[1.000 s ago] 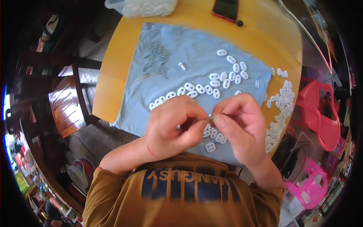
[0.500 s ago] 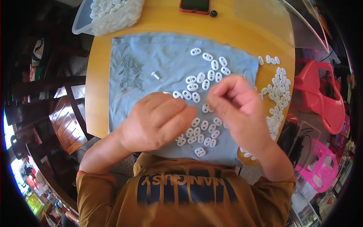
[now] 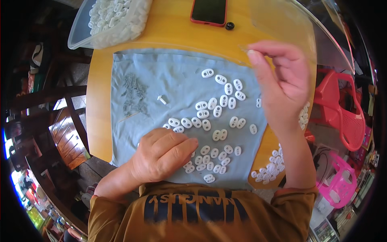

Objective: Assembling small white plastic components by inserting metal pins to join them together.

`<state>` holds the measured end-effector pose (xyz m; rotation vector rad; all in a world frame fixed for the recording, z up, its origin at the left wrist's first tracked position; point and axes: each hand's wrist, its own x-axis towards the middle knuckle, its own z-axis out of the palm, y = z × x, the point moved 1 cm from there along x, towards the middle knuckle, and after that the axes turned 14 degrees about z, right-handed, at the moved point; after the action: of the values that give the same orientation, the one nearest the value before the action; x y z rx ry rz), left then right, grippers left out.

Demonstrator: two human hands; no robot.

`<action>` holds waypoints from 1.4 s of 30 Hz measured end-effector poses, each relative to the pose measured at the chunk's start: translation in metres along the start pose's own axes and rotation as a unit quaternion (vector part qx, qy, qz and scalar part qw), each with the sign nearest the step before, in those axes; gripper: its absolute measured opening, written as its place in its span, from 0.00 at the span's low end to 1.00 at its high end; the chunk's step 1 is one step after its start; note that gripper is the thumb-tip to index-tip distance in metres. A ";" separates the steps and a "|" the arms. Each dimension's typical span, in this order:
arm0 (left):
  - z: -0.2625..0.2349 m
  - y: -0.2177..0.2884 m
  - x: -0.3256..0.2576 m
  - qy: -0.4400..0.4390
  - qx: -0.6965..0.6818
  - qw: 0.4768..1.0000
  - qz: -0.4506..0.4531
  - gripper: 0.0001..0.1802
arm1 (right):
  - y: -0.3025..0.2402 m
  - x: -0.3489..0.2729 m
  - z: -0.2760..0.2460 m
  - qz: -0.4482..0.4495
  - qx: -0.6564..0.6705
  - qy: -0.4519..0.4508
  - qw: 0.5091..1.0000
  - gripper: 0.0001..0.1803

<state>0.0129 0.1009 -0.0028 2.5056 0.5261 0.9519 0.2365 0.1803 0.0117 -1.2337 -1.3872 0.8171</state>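
My right hand (image 3: 284, 76) is raised over the far right edge of the cloth, thumb and forefinger pinching a thin metal spring (image 3: 242, 48). My left hand (image 3: 163, 155) is curled closed low over the near part of the cloth; anything inside it is hidden. White oval two-hole cord locks (image 3: 202, 113) lie scattered on the blue-grey cloth (image 3: 161, 72), several of them beside my left fingers. A small white plunger (image 3: 162, 99) rests alone toward the left. Left of it is a heap of fine dark metal springs (image 3: 134, 94).
A clear plastic tub (image 3: 80, 40) of white pieces stands at the far left of the wooden table (image 3: 98, 101). A red-cased phone (image 3: 208, 12) and a small black knob (image 3: 229, 26) lie at the back. More white pieces (image 3: 268, 171) cover the right edge, near a pink chair (image 3: 342, 109).
My right hand has moved up and away to the right, and the spring now shows in its pinch. My left hand stays closed, slightly lower. The view has shifted a little.
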 end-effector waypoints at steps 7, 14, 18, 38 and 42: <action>0.001 0.000 -0.002 0.021 -0.027 0.999 0.011 0.17 | 0.027 0.005 -0.005 0.111 -0.143 -0.052 0.982 0.08; 0.000 -0.002 -0.005 0.015 -0.046 0.999 -0.010 0.19 | 0.034 0.008 -0.025 0.070 -0.167 0.004 0.983 0.05; 0.001 0.000 -0.006 0.015 -0.050 0.998 -0.026 0.17 | 0.032 0.009 -0.023 0.055 -0.234 -0.042 0.970 0.04; 0.001 0.026 -0.017 0.054 -0.139 0.985 -0.087 0.19 | 0.023 0.030 -0.016 0.225 -0.374 -0.198 0.878 0.05; -0.001 0.031 -0.021 0.057 -0.145 0.983 -0.095 0.19 | 0.030 0.029 -0.022 0.182 -0.375 -0.182 0.890 0.05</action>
<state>0.0038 0.0654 0.0023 2.1129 0.6027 1.0210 0.2673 0.2119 -0.0041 -2.0634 -1.9047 0.8138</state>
